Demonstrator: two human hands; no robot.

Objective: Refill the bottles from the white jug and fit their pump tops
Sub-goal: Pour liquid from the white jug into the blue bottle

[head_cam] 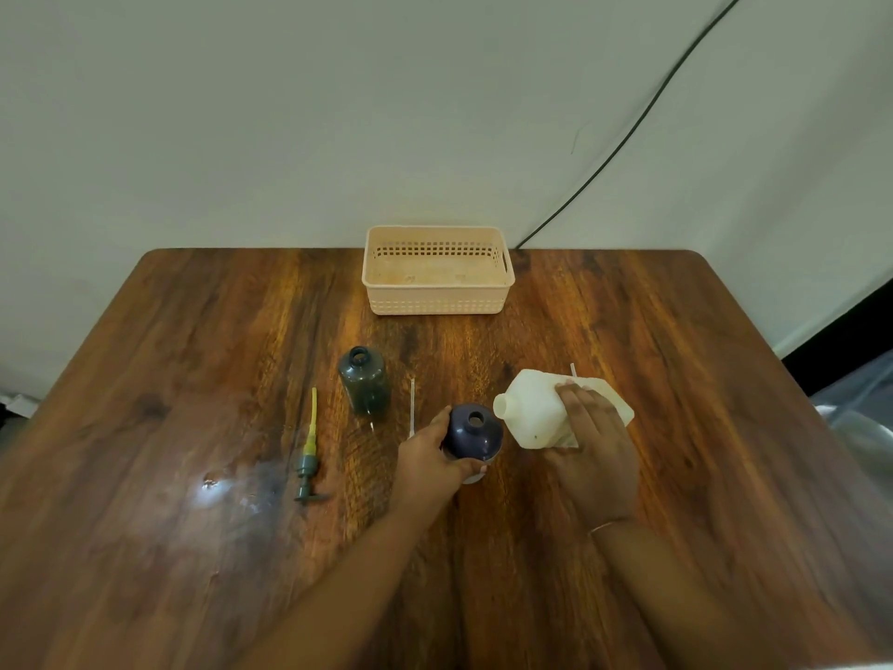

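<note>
So we've got our left hand [427,456] wrapped around the dark blue bottle [472,432], fingers curled round its left side and the thumb side tucked low, so it's a firm hold on an upright bottle with its round mouth open to the top. Our right hand [592,449] is clamped over the white jug [541,408], fingers spread across its upper face, and the jug is tipped over toward the left with its uncapped spout sitting just beside the blue bottle's shoulder, close to the opening but not over it; we can't make out any liquid coming from it. A thin bangle [603,528] sits on that right wrist. Further left on the wooden table [193,379] stands the dark green bottle [363,382], also upright and open, well apart from both hands. Between the two bottles lies a thin clear dip tube [413,408], pointing away from us, its near end hidden behind our left hand. A second pale tube [573,369] pokes out from behind the jug. The green pump top [308,456] lies flat at the left with its yellowish tube pointing toward the wall. At the far edge sits a peach plastic basket [437,302], and a black cable [628,137] runs down the wall behind it
</note>
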